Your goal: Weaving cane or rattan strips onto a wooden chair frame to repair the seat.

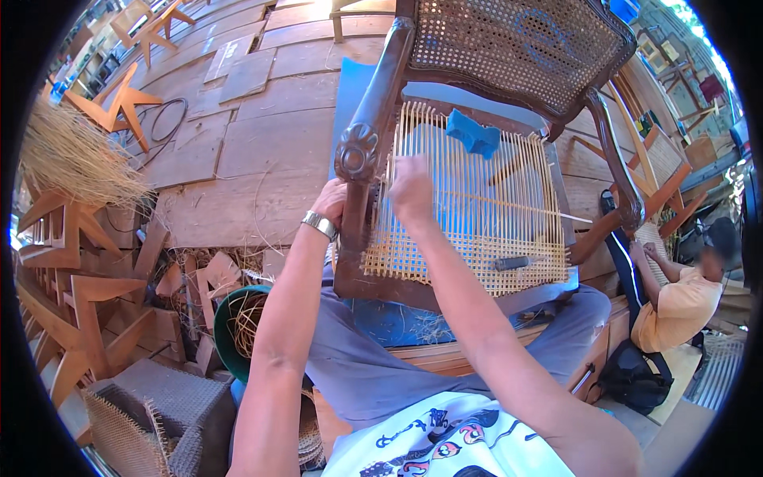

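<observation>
A dark carved wooden armchair (356, 151) stands in front of me, its seat strung with pale cane strands (477, 191), woven into a close grid along the near edge. My left hand (330, 200) is at the outer left side of the seat frame, below the armrest; its fingers are mostly hidden. Over the left part of the strands, my right hand (412, 191) is closed and blurred; what it pinches cannot be made out. A blue folded cloth-like piece (473, 135) lies on the far strands. A dark-handled pointed tool (513, 262) rests on the near weave. A thin pale stick (568, 216) crosses the strands.
Wooden chair frames (87, 318) and a bundle of loose cane fibre (79, 159) are at the left. A green bucket (226, 338) with cane scraps stands by my left forearm. At the right sits another person (683, 298), near a black bag (636, 378). Planks (262, 151) cover the floor.
</observation>
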Demonstrator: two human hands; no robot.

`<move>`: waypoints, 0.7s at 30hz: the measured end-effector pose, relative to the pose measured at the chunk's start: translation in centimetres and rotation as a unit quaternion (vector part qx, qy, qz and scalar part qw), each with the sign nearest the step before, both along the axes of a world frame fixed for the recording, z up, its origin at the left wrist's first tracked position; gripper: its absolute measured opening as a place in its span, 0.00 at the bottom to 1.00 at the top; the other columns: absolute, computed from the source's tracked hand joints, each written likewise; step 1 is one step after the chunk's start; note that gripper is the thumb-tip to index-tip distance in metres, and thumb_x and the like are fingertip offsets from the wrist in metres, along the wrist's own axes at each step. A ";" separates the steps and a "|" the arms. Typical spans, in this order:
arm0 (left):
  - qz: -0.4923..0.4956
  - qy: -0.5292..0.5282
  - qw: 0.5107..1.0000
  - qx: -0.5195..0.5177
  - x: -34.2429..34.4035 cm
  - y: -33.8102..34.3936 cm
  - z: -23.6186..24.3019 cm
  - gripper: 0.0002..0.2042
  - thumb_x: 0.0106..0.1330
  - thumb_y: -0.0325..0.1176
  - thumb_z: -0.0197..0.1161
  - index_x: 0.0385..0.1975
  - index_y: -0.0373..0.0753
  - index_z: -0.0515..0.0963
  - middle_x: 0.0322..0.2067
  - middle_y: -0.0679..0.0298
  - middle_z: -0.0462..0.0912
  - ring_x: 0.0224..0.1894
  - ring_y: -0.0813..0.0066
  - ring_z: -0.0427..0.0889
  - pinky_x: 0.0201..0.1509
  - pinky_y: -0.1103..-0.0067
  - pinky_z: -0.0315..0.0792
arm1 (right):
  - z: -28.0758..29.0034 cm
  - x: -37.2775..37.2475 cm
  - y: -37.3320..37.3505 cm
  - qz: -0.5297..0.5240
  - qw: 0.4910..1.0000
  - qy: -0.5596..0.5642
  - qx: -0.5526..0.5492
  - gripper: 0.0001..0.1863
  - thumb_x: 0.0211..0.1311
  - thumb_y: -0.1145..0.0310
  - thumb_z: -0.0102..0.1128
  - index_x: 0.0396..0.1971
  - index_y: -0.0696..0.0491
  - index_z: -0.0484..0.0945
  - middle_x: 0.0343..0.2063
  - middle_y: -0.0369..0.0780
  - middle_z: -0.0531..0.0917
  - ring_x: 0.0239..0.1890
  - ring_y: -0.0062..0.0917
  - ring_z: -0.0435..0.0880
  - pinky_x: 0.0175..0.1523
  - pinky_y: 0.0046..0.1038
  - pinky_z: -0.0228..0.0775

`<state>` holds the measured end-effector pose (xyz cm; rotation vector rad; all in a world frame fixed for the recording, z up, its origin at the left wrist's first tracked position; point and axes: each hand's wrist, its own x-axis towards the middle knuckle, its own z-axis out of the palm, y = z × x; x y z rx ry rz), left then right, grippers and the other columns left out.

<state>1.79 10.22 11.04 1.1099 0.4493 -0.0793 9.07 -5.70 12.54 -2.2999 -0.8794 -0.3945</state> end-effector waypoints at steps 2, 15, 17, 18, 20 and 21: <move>0.000 -0.005 0.999 -0.031 0.2 0.6 -0.6 0.04 0.63 0.26 0.63 0.37 0.37 0.77 0.29 0.70 0.80 0.28 0.83 0.80 0.27 0.82 0.75 | 0.6 1.6 -0.4 -0.101 0.951 0.174 0.234 0.07 0.62 0.78 0.53 0.38 0.56 0.78 0.35 0.43 0.73 0.28 0.29 0.81 0.37 0.30 0.76; -0.017 0.023 0.999 -0.036 0.4 0.6 0.0 0.06 0.61 0.29 0.68 0.34 0.36 0.81 0.27 0.69 0.81 0.27 0.82 0.79 0.27 0.80 0.74 | -1.5 -1.4 0.0 -0.069 0.668 0.530 0.518 0.07 0.56 0.71 0.69 0.34 0.53 0.81 0.28 0.37 0.84 0.27 0.17 0.80 0.33 0.20 0.74; -0.040 0.016 0.999 0.021 0.3 0.3 0.3 0.14 0.66 0.35 0.62 0.46 0.35 0.78 0.26 0.72 0.78 0.22 0.85 0.75 0.23 0.85 0.70 | -1.4 -1.7 0.1 -0.085 0.647 0.600 0.462 0.08 0.58 0.70 0.67 0.36 0.53 0.80 0.27 0.34 0.83 0.24 0.16 0.79 0.27 0.18 0.70; -0.040 0.016 0.999 0.022 0.2 0.2 0.5 0.14 0.66 0.35 0.62 0.46 0.35 0.78 0.26 0.72 0.78 0.22 0.85 0.75 0.23 0.85 0.70 | -1.2 -1.7 0.3 -0.084 0.647 0.600 0.463 0.08 0.58 0.70 0.67 0.36 0.53 0.80 0.27 0.34 0.83 0.24 0.16 0.79 0.27 0.18 0.70; -0.049 0.009 0.998 0.045 0.1 0.1 0.8 0.15 0.65 0.37 0.63 0.46 0.34 0.78 0.27 0.73 0.79 0.25 0.86 0.75 0.27 0.85 0.70 | -0.7 -1.8 0.6 -0.081 0.683 0.578 0.439 0.08 0.58 0.68 0.67 0.35 0.52 0.79 0.25 0.32 0.81 0.22 0.15 0.78 0.22 0.16 0.66; -0.048 0.010 0.998 0.046 0.0 0.4 0.4 0.15 0.65 0.37 0.63 0.46 0.34 0.78 0.27 0.73 0.79 0.25 0.86 0.75 0.27 0.85 0.70 | -0.4 -1.9 1.0 -0.080 0.683 0.579 0.439 0.08 0.58 0.68 0.67 0.35 0.52 0.79 0.25 0.32 0.81 0.22 0.15 0.78 0.22 0.16 0.66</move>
